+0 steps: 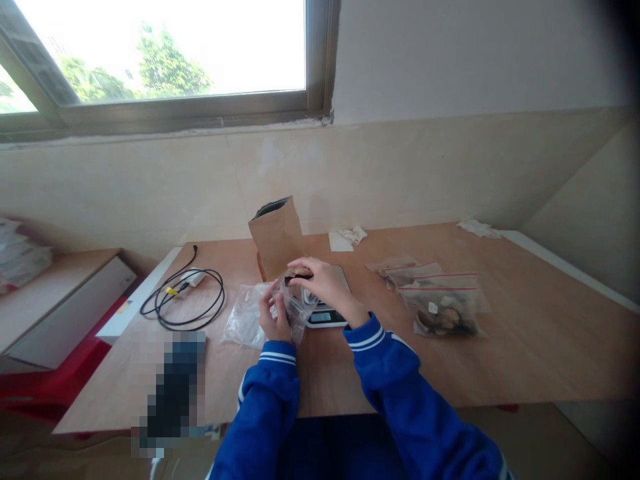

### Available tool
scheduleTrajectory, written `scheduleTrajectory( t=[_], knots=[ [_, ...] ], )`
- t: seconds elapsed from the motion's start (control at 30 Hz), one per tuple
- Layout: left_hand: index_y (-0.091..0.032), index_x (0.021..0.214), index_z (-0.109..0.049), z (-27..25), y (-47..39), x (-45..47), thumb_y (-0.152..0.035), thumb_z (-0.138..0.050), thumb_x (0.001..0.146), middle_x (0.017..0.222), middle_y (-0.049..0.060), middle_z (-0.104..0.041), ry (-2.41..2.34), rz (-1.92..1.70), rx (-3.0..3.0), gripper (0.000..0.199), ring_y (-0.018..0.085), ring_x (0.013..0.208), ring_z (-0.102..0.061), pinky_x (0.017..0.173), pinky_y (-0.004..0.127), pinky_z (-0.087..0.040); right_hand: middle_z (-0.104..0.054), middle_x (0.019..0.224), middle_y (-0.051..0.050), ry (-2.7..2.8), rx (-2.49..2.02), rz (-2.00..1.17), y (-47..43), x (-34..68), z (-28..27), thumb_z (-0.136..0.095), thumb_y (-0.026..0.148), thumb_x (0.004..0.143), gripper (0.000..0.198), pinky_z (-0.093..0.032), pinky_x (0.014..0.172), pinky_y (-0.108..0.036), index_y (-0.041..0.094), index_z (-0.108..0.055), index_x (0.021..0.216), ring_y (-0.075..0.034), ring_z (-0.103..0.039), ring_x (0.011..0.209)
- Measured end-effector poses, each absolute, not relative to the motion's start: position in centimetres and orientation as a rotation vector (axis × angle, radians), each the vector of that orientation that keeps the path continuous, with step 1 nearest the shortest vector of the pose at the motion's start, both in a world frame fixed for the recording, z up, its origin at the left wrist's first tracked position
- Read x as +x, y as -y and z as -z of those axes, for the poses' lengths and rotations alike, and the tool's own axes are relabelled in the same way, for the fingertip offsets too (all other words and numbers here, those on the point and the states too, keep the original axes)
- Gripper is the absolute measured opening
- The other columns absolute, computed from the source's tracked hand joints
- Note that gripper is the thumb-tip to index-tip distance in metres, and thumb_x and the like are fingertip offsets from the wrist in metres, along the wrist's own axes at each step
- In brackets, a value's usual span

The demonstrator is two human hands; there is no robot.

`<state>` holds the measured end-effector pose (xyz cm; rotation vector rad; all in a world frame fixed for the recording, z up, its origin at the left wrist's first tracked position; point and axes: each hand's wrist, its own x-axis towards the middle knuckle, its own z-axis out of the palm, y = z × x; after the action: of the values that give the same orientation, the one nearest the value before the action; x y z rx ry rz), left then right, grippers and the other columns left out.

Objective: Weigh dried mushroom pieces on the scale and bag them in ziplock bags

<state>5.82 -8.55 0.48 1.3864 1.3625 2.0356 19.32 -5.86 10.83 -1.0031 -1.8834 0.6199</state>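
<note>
My left hand [276, 316] is closed on the edge of a clear plastic bag [301, 305], holding it upright near the middle of the table. My right hand [325, 285] pinches a dried piece [299, 272], tan with a dark edge, at the bag's mouth. The piece looks like a dried mushroom slice, but its kind is not certain. Right behind the bag, partly under my right hand, is a digital kitchen scale [326, 319] with a lit display. Flat clear bags [241, 320] lie left of my left hand. An open brown paper pouch [277, 235] stands behind both hands.
Several filled zip bags [445, 313] of brown and dark pieces lie at the right. A coiled black cable [223, 293] with a white adapter [193, 277] is at the left, behind a pixelated dark object [175, 390]. Crumpled tissue [354, 235] lies near the wall.
</note>
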Motion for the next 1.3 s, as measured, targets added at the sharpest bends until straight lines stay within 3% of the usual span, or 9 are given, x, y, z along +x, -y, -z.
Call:
scheduleTrajectory(
  t=[0.23, 0.4, 0.53, 0.63, 0.8, 0.9, 1.03, 1.17, 1.3],
  knots=[
    [-0.021, 0.114, -0.062, -0.7, 8.5, 5.9, -0.041, -0.055, 0.09, 0.118, 0.009, -0.066, -1.352, -2.083, 1.294, 0.032, 0.022, 0.107, -0.063, 0.091, 0.036, -0.049, -0.068, 0.107, -0.009, 1.995, -1.099, -0.545, 6.1, 18.1, -9.9, -0.073, 0.014, 0.075, 0.036, -0.047, 0.091, -0.037, 0.019, -0.064, 0.109, -0.023, -0.063, 0.102],
    [-0.022, 0.115, -0.062, -0.8, 8.4, 6.0, -0.04, -0.055, 0.09, 0.118, 0.008, -0.066, -1.341, -2.087, 1.267, 0.031, 0.02, 0.106, -0.064, 0.088, 0.032, -0.05, -0.068, 0.107, -0.01, 1.859, -1.038, -0.657, 6.5, 18.2, -10.6, -0.051, 0.036, 0.093, 0.031, -0.048, 0.089, -0.034, 0.019, -0.059, 0.118, -0.02, -0.064, 0.101],
    [-0.022, 0.114, -0.061, -0.8, 8.3, 5.9, -0.041, -0.054, 0.091, 0.117, 0.008, -0.066, -1.375, -2.087, 1.199, 0.031, 0.019, 0.103, -0.064, 0.086, 0.031, -0.051, -0.068, 0.108, -0.008, 1.711, -1.069, -0.523, 5.9, 20.0, -9.0, -0.033, 0.033, 0.099, 0.033, -0.047, 0.093, -0.034, 0.021, -0.062, 0.112, -0.018, -0.062, 0.103],
    [-0.024, 0.115, -0.061, -0.7, 8.2, 6.0, -0.041, -0.053, 0.091, 0.118, 0.007, -0.065, -1.367, -2.09, 1.162, 0.03, 0.018, 0.103, -0.065, 0.086, 0.031, -0.052, -0.065, 0.11, -0.012, 1.795, -1.237, -0.399, 5.4, 21.6, -6.0, -0.037, 0.029, 0.096, 0.03, -0.043, 0.098, -0.041, 0.018, -0.063, 0.11, -0.023, -0.059, 0.108],
    [-0.026, 0.113, -0.061, -0.7, 8.2, 6.1, -0.039, -0.054, 0.091, 0.118, 0.006, -0.065, -1.344, -2.098, 1.167, 0.027, 0.017, 0.103, -0.065, 0.086, 0.031, -0.053, -0.049, 0.133, -0.023, 1.994, -1.556, -0.269, 5.6, 22.7, -1.5, -0.063, 0.041, 0.084, 0.041, -0.033, 0.103, -0.055, 0.014, -0.06, 0.115, -0.036, -0.04, 0.13],
    [-0.025, 0.114, -0.061, -0.7, 8.2, 6.1, -0.039, -0.054, 0.091, 0.118, 0.007, -0.065, -1.335, -2.103, 1.182, 0.028, 0.018, 0.104, -0.065, 0.088, 0.032, -0.053, -0.056, 0.125, -0.019, 1.946, -1.609, -0.223, 5.7, 22.6, -1.0, -0.064, 0.038, 0.083, 0.032, -0.036, 0.098, -0.054, 0.018, -0.06, 0.107, -0.035, -0.047, 0.122],
    [-0.024, 0.114, -0.061, -0.6, 8.3, 6.1, -0.038, -0.054, 0.091, 0.118, 0.008, -0.065, -1.323, -2.098, 1.224, 0.029, 0.019, 0.105, -0.065, 0.09, 0.032, -0.052, -0.065, 0.097, -0.01, 1.739, -1.426, -0.379, 5.2, 22.7, -1.9, -0.05, 0.028, 0.09, 0.016, -0.046, 0.084, -0.04, 0.02, -0.057, 0.101, -0.025, -0.061, 0.093],
    [-0.023, 0.116, -0.061, -0.4, 8.3, 6.1, -0.039, -0.054, 0.09, 0.119, 0.009, -0.065, -1.32, -2.075, 1.253, 0.031, 0.02, 0.108, -0.063, 0.092, 0.033, -0.05, -0.065, 0.093, -0.008, 1.475, -1.261, -0.443, 5.6, 22.4, -4.6, -0.047, 0.04, 0.092, 0.024, -0.048, 0.075, -0.033, 0.02, -0.056, 0.101, -0.021, -0.061, 0.081],
    [-0.021, 0.116, -0.06, -0.3, 8.3, 6.0, -0.041, -0.055, 0.09, 0.119, 0.011, -0.065, -1.308, -2.066, 1.301, 0.034, 0.022, 0.108, -0.063, 0.09, 0.034, -0.05, -0.067, 0.091, -0.005, 1.689, -1.146, -0.558, 7.2, 21.8, -8.0, -0.046, 0.044, 0.093, 0.028, -0.048, 0.075, -0.03, 0.021, -0.062, 0.095, -0.019, -0.062, 0.081]
  ],
)
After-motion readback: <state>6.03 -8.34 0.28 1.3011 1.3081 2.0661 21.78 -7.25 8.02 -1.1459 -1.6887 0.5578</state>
